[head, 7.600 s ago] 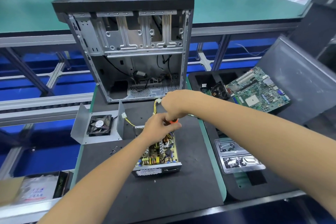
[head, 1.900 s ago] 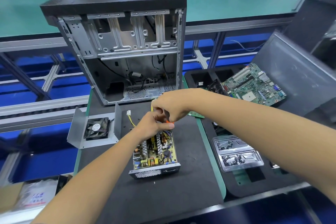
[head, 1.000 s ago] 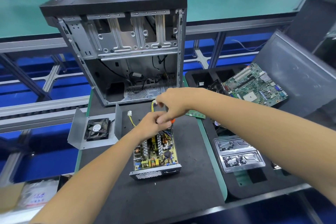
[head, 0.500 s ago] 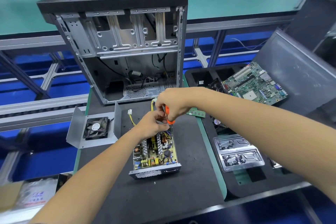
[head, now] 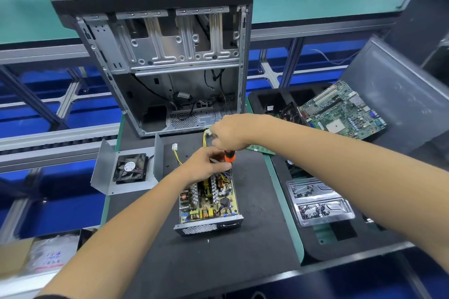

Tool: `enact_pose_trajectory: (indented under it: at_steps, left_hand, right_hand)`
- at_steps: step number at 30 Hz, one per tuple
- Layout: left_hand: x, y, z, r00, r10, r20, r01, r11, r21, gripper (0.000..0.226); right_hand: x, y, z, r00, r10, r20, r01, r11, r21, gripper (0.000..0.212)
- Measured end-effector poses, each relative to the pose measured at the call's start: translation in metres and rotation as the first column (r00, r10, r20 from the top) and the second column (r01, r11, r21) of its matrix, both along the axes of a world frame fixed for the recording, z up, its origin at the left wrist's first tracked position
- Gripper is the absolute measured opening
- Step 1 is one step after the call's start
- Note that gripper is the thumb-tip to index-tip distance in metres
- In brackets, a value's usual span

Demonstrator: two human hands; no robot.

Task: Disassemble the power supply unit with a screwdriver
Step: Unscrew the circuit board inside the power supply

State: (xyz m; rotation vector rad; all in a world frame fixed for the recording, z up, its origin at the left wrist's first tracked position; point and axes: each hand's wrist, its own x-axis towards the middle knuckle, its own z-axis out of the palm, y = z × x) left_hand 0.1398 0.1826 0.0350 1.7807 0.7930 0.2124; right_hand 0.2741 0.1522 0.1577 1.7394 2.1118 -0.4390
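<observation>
The opened power supply unit lies on the black mat with its yellow circuit board bare. An orange-handled screwdriver stands upright over the unit's far right corner. My right hand grips the top of its handle from above. Just below, my left hand rests on the far end of the unit, its fingertips against the lower handle and shaft. The screwdriver's tip is hidden behind my left fingers. The removed metal cover with its black fan lies to the left, linked to the unit by yellow wires.
An empty computer case stands upright behind the mat. To the right, a black tray holds a green motherboard, with a clear screw tray nearer me. A memory stick lies at the mat's right edge.
Over the last second both hands stayed at the unit's far right corner. More of the orange handle shows below my right hand now. The unit has not moved.
</observation>
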Motion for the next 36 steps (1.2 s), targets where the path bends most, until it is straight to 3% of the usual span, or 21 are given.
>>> enact_pose_trajectory:
  at_steps: [3,15,18,22,25,28,32,36]
  left_hand:
    - [-0.002,-0.001,0.000,1.000,-0.007,0.028,0.007,1.000,0.009,0.025]
    - [0.001,-0.002,0.002,0.999,0.004,0.042,-0.005,1.000,0.012,0.020]
    - [0.003,-0.002,0.001,0.998,0.032,0.061,-0.033,0.999,0.013,0.014]
    - [0.003,-0.004,0.000,0.993,0.077,0.095,-0.074,0.997,-0.033,0.013]
    - [0.003,-0.003,0.001,0.994,0.066,0.087,-0.064,0.997,-0.033,0.015]
    - [0.000,-0.001,0.003,0.997,0.025,0.073,-0.022,0.999,-0.046,0.022]
    - [-0.002,-0.002,0.007,0.999,-0.022,0.029,0.023,0.999,-0.032,0.020]
    - [0.000,-0.008,0.006,0.999,0.040,0.029,-0.041,0.999,0.034,0.011]
  right_hand:
    - [0.003,0.000,0.004,0.998,0.061,-0.028,-0.062,0.998,-0.029,0.022]
    - [0.009,-0.001,0.001,0.982,0.146,-0.120,-0.148,0.989,-0.008,0.034]
    - [0.008,-0.002,0.006,0.985,0.075,-0.153,-0.078,0.997,-0.016,0.040]
    - [0.003,-0.005,0.006,0.992,-0.120,-0.032,0.123,0.985,0.124,0.047]
    - [-0.001,-0.007,0.004,0.987,-0.158,-0.040,0.158,0.987,-0.003,0.035]
    - [-0.001,-0.003,0.007,0.994,-0.095,-0.059,0.090,0.993,-0.073,0.033]
    - [0.002,-0.001,0.008,0.997,0.055,-0.057,-0.058,0.997,-0.053,0.005]
    - [0.005,-0.004,0.010,0.990,0.117,-0.082,-0.120,0.992,-0.034,0.014]
